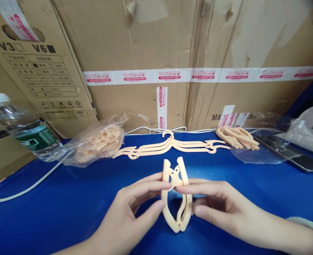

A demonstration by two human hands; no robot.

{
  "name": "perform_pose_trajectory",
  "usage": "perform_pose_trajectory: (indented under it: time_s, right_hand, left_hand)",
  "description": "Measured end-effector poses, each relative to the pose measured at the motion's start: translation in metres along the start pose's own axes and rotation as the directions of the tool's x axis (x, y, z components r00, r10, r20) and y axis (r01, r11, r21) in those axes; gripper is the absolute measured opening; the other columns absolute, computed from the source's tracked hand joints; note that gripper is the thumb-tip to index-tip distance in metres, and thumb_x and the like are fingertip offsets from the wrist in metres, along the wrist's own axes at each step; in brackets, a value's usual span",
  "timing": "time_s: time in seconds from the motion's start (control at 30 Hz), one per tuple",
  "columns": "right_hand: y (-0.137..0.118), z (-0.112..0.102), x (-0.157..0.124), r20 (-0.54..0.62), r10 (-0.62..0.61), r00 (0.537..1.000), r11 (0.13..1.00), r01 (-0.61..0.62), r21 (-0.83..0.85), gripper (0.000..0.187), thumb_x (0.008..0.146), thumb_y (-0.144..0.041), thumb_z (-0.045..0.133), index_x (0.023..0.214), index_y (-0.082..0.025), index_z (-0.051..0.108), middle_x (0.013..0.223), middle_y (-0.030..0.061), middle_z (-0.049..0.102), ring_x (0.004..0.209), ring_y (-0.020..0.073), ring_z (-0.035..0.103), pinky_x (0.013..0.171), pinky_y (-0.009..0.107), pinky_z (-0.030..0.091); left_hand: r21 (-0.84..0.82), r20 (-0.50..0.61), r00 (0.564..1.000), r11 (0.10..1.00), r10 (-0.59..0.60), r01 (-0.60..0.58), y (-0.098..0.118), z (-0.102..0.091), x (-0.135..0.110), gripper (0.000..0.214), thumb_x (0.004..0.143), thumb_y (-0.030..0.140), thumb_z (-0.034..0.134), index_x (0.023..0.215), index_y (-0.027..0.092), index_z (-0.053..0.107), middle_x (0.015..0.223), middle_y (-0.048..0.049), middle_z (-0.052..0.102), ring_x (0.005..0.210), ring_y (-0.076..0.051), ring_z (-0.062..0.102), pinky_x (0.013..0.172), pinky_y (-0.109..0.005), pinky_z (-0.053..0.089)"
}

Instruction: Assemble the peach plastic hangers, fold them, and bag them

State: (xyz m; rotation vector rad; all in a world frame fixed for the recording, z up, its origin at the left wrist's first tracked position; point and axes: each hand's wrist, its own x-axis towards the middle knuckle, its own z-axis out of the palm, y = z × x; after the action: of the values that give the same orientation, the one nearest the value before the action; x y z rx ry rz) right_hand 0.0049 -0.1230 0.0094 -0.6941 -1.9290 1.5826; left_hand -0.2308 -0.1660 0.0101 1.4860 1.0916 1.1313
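Note:
Both hands hold one folded peach plastic hanger (177, 198) upright above the blue table (66, 209). My left hand (135, 209) pinches its left arm between thumb and fingers. My right hand (215, 202) pinches its right arm the same way. The hanger's two arms meet at the bottom and spread apart at the top. Behind it, a small stack of unfolded peach hangers (169, 145) lies flat on the table.
A clear bag of peach plastic parts (98, 143) lies at the back left beside a water bottle (26, 131). More folded hangers (237, 137) rest on clear plastic at the back right. Cardboard boxes (172, 53) wall off the rear. A white cable (26, 187) crosses the left.

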Motion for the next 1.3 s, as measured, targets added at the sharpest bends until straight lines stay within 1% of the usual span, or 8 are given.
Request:
perform_pose_trajectory:
  time_s: [0.13, 0.27, 0.47, 0.67, 0.87, 1.07, 1.2, 1.3]
  right_hand:
    - [0.0, 0.002, -0.001, -0.005, -0.009, 1.0, 1.0, 0.009, 0.008, 0.037, 0.091, -0.026, 0.061, 0.128, -0.03, 0.061, 0.14, 0.0069, 0.051, 0.115, 0.0237, 0.06, 0.093, 0.038, 0.054]
    - [0.0, -0.001, -0.002, -0.034, -0.005, 0.999, 1.0, 0.004, -0.022, 0.033, 0.092, -0.029, 0.06, 0.125, -0.029, 0.063, 0.133, 0.0064, 0.057, 0.107, 0.0222, 0.064, 0.093, 0.039, 0.055]
    - [-0.002, -0.004, -0.008, -0.017, -0.06, 0.998, 0.962, 0.053, -0.266, 0.036, 0.091, -0.034, 0.06, 0.126, -0.029, 0.061, 0.13, 0.0074, 0.06, 0.113, 0.0243, 0.06, 0.098, 0.042, 0.051]
    - [-0.009, -0.011, -0.009, 0.078, -0.053, 0.996, 0.832, 0.087, -0.548, 0.049, 0.094, -0.033, 0.055, 0.142, -0.033, 0.045, 0.148, 0.0044, 0.043, 0.14, 0.0277, 0.031, 0.113, 0.051, 0.031]
    - [0.002, -0.017, 0.002, 0.176, -0.038, 0.984, 0.618, 0.162, -0.769, 0.067, 0.096, -0.041, 0.05, 0.153, -0.031, 0.017, 0.157, 0.0063, 0.024, 0.145, 0.0331, 0.013, 0.113, 0.065, 0.008]
    - [0.007, -0.019, 0.001, 0.09, -0.094, 0.991, 0.499, 0.125, -0.858, 0.068, 0.096, -0.043, 0.049, 0.153, -0.026, 0.018, 0.153, 0.0119, 0.032, 0.141, 0.0346, 0.026, 0.112, 0.064, 0.02]
    - [0.0, -0.02, -0.002, 0.051, -0.172, 0.984, 0.501, 0.132, -0.856, 0.058, 0.095, -0.034, 0.051, 0.149, -0.024, 0.033, 0.139, 0.0128, 0.051, 0.128, 0.0305, 0.046, 0.111, 0.054, 0.031]
    - [-0.002, -0.018, -0.002, 0.089, -0.159, 0.983, 0.515, 0.16, -0.842, 0.054, 0.094, -0.032, 0.052, 0.146, -0.026, 0.039, 0.129, 0.0108, 0.059, 0.122, 0.0288, 0.051, 0.114, 0.054, 0.025]
  left_hand:
    - [-0.006, 0.072, 0.993, 0.996, -0.091, 0.092, -0.003, 0.0, 0.003, 0.027, 0.081, 0.022, 0.066, 0.106, 0.026, 0.073, 0.135, -0.0065, 0.058, 0.113, -0.027, 0.063, 0.098, -0.036, 0.052]
    - [-0.047, 0.066, 0.988, 0.989, -0.139, 0.142, -0.005, -0.001, 0.008, 0.027, 0.082, 0.022, 0.065, 0.109, 0.025, 0.072, 0.131, -0.0078, 0.061, 0.114, -0.027, 0.062, 0.101, -0.04, 0.05]
    - [-0.026, 0.11, 0.993, 0.998, -0.051, 0.054, -0.004, -0.001, 0.01, 0.024, 0.081, 0.019, 0.064, 0.103, 0.024, 0.072, 0.125, -0.0077, 0.057, 0.11, -0.025, 0.064, 0.094, -0.037, 0.054]
    - [0.16, 0.132, 0.991, 0.987, -0.024, 0.003, -0.004, -0.011, 0.009, 0.035, 0.083, 0.015, 0.057, 0.114, 0.027, 0.067, 0.128, -0.0054, 0.059, 0.119, -0.024, 0.058, 0.104, -0.038, 0.047]
    - [0.498, 0.229, 0.97, 0.846, 0.082, -0.189, -0.006, -0.016, 0.007, 0.047, 0.08, 0.012, 0.056, 0.124, 0.029, 0.059, 0.135, -0.0052, 0.057, 0.125, -0.025, 0.053, 0.108, -0.042, 0.041]
    - [0.614, 0.249, 0.963, 0.753, 0.1, -0.237, -0.011, -0.014, 0.002, 0.044, 0.082, 0.015, 0.054, 0.124, 0.029, 0.055, 0.142, -0.0074, 0.05, 0.127, -0.027, 0.05, 0.107, -0.045, 0.041]
    - [0.685, 0.208, 0.966, 0.683, 0.153, -0.255, -0.013, -0.016, 0.0, 0.039, 0.083, 0.017, 0.056, 0.12, 0.029, 0.059, 0.139, -0.0068, 0.054, 0.13, -0.028, 0.047, 0.107, -0.048, 0.041]
    - [0.699, 0.242, 0.956, 0.653, 0.168, -0.292, -0.012, -0.016, 0.0, 0.039, 0.082, 0.018, 0.056, 0.119, 0.029, 0.061, 0.132, -0.0063, 0.06, 0.126, -0.029, 0.05, 0.104, -0.046, 0.044]
